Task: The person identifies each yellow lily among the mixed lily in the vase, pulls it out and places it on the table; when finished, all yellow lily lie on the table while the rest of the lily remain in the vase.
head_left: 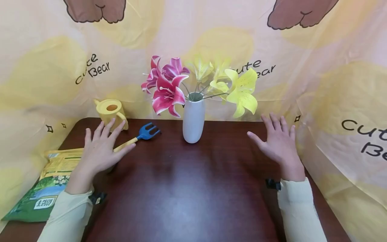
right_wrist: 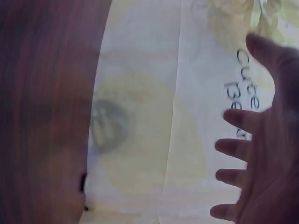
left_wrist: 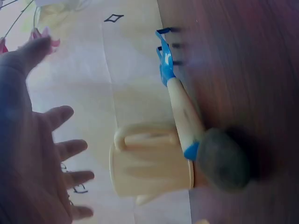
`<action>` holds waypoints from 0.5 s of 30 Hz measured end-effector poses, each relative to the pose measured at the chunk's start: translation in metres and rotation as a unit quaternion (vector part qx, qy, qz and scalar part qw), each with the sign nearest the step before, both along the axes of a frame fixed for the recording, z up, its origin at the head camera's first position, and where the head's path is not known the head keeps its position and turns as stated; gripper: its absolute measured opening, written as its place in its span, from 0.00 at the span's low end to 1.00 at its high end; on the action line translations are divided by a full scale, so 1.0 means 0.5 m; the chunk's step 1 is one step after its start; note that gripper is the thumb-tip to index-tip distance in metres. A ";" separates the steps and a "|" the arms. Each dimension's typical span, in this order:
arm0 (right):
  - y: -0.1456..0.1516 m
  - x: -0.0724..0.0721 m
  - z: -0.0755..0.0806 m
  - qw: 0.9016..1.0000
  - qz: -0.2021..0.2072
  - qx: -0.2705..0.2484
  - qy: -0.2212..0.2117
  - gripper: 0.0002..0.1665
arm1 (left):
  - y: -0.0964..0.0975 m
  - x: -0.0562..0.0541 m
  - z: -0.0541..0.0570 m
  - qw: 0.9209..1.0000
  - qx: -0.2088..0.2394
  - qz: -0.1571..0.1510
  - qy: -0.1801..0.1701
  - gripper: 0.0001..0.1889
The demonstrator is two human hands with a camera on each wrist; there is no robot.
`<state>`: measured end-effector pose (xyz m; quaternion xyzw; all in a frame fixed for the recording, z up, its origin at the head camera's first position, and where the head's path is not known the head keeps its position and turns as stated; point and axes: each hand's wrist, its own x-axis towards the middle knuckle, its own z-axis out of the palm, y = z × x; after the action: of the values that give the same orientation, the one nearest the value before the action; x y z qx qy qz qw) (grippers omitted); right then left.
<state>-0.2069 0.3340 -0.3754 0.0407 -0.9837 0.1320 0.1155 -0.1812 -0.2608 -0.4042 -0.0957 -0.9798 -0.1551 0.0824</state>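
Observation:
My left hand hovers with spread fingers at the left, holding nothing. It overlaps the yellow handle of a small blue garden fork in the head view. Behind its fingertips stands a yellow watering can. The left wrist view also has a dark, rounded, stone-like lump by the end of the fork's handle. My right hand, fingers spread too, is raised over the right side and grips nothing. Between the hands, farther back, a white vase holds pink lilies and yellow lilies.
A green and yellow printed bag lies at the left, partly under my left forearm. Dark brown wood makes up the tabletop. Printed cloth hangs along the back and both sides.

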 end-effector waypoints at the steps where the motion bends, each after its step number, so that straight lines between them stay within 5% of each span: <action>1: -0.004 0.004 0.000 1.000 0.008 -0.010 0.014 0.57 | 0.007 -0.004 -0.001 1.000 0.013 -0.010 0.009 0.50; 4: -0.026 0.013 -0.003 0.994 0.046 -0.061 0.079 0.47 | 0.039 -0.025 -0.004 0.996 0.073 -0.043 0.033 0.42; 6: -0.052 0.017 -0.008 0.982 0.073 -0.115 0.133 0.37 | 0.072 -0.048 -0.010 0.989 0.122 -0.071 0.050 0.36; 10: -0.132 0.017 -0.021 0.943 0.105 -0.244 0.202 0.18 | 0.148 -0.105 -0.026 0.964 0.223 -0.126 0.069 0.28; 13: -0.205 0.010 -0.023 0.908 0.110 -0.347 0.206 0.12 | 0.207 -0.145 -0.042 0.944 0.301 -0.137 0.017 0.31; 15: -0.255 0.002 -0.021 0.879 0.111 -0.418 0.200 0.12 | 0.246 -0.166 -0.055 0.923 0.362 -0.126 -0.032 0.33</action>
<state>-0.2060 0.2063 -0.3859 0.1235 -0.7821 0.5317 0.3005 -0.2642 -0.1377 -0.4316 -0.1769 -0.8386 -0.5117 0.0601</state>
